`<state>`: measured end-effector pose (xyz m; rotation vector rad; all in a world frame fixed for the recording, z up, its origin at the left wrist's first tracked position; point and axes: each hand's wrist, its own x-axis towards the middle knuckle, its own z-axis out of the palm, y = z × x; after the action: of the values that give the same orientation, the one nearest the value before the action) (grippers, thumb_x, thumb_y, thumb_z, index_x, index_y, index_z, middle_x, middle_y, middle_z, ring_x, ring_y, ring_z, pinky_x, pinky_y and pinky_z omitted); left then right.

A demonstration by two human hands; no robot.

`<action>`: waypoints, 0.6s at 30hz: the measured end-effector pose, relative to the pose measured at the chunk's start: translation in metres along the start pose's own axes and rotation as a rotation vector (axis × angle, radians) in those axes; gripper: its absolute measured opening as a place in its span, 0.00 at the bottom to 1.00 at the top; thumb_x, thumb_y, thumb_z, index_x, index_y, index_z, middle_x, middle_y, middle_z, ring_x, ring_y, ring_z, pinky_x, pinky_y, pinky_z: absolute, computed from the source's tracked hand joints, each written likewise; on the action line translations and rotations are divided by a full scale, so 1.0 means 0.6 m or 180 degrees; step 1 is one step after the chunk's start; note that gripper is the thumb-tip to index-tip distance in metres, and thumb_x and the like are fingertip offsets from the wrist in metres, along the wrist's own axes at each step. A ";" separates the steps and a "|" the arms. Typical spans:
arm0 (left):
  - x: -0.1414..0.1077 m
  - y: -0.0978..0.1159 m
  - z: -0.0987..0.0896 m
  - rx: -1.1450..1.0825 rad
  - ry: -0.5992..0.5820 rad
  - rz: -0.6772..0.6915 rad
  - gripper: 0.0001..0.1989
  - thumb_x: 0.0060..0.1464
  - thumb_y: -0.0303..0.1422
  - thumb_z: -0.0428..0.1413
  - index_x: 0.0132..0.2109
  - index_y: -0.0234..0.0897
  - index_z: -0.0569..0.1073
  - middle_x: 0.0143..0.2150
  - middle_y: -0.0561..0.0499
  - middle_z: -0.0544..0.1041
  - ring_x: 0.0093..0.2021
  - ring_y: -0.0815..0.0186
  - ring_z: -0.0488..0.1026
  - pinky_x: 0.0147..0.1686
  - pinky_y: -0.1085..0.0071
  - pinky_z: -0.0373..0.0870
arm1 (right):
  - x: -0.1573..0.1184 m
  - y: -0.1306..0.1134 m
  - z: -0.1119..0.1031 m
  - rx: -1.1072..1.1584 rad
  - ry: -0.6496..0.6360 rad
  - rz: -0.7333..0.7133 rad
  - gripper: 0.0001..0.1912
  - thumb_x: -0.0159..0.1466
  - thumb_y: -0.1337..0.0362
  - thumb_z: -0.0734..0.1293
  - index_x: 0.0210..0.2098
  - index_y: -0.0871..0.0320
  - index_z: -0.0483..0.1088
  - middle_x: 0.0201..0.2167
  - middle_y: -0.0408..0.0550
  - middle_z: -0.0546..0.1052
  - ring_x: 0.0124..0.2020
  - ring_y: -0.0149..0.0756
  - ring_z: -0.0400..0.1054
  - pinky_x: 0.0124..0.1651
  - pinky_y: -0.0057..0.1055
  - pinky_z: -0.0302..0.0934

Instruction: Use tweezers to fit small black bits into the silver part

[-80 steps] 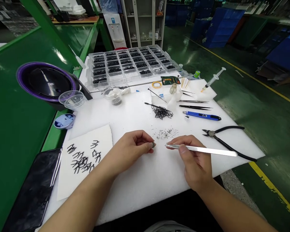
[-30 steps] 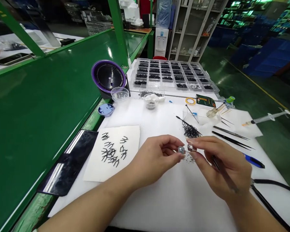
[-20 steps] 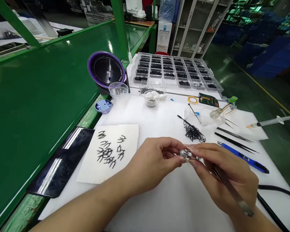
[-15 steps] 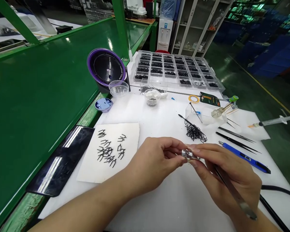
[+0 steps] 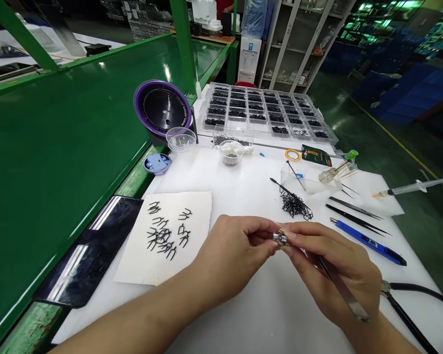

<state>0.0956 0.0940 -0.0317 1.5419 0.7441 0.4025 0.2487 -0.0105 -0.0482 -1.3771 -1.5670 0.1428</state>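
My left hand (image 5: 231,255) is closed in a pinch on a small shiny metal part (image 5: 280,238). Fingertips of my right hand (image 5: 332,260) meet it from the other side. Through that right hand runs a pair of steel tweezers (image 5: 345,295), its rear end sticking out below the palm; the tips are hidden by the fingers. Beyond my hands lies a heap of small black bent pieces (image 5: 296,205) with a thin black stick on it. Left of my left hand, several black forked pieces (image 5: 164,236) lie on white paper (image 5: 133,268).
Pliers (image 5: 409,319), a blue pen-like tool (image 5: 369,241), dark tweezers (image 5: 354,219) and a syringe (image 5: 409,188) are at right. Farther back stand a compartment box (image 5: 256,130), clear cups (image 5: 180,140) and a purple-rimmed black bowl (image 5: 162,110). A dark glossy panel (image 5: 88,250) lies left.
The view has shifted slightly, and both hands appear a little farther left. The pliers show more at right. Both hands keep their hold on the metal part.
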 end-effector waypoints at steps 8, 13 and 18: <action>0.002 0.001 0.000 0.0252 0.0110 -0.0167 0.07 0.53 0.32 0.61 0.40 0.45 0.80 0.33 0.59 0.82 0.34 0.69 0.80 0.36 0.75 0.76 | -0.002 0.009 0.007 0.0237 -0.0017 0.0255 0.19 0.59 0.79 0.70 0.45 0.54 0.76 0.44 0.47 0.79 0.40 0.32 0.76 0.38 0.28 0.73; 0.007 0.000 0.000 0.0045 -0.0030 -0.0309 0.06 0.53 0.33 0.60 0.40 0.44 0.79 0.35 0.59 0.82 0.36 0.69 0.80 0.37 0.76 0.76 | -0.008 0.015 0.009 0.0391 0.0008 0.0607 0.17 0.60 0.75 0.71 0.45 0.50 0.76 0.44 0.46 0.79 0.34 0.31 0.75 0.25 0.26 0.66; 0.008 0.000 -0.001 -0.0125 -0.0067 -0.0339 0.07 0.52 0.33 0.62 0.40 0.43 0.79 0.36 0.57 0.83 0.37 0.68 0.80 0.37 0.76 0.75 | -0.009 0.010 0.007 0.0558 0.0123 0.0969 0.16 0.61 0.73 0.71 0.44 0.46 0.75 0.44 0.43 0.78 0.38 0.34 0.77 0.32 0.28 0.72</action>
<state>0.0986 0.0979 -0.0327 1.4608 0.7938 0.3194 0.2487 -0.0107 -0.0575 -1.4613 -1.2733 0.4260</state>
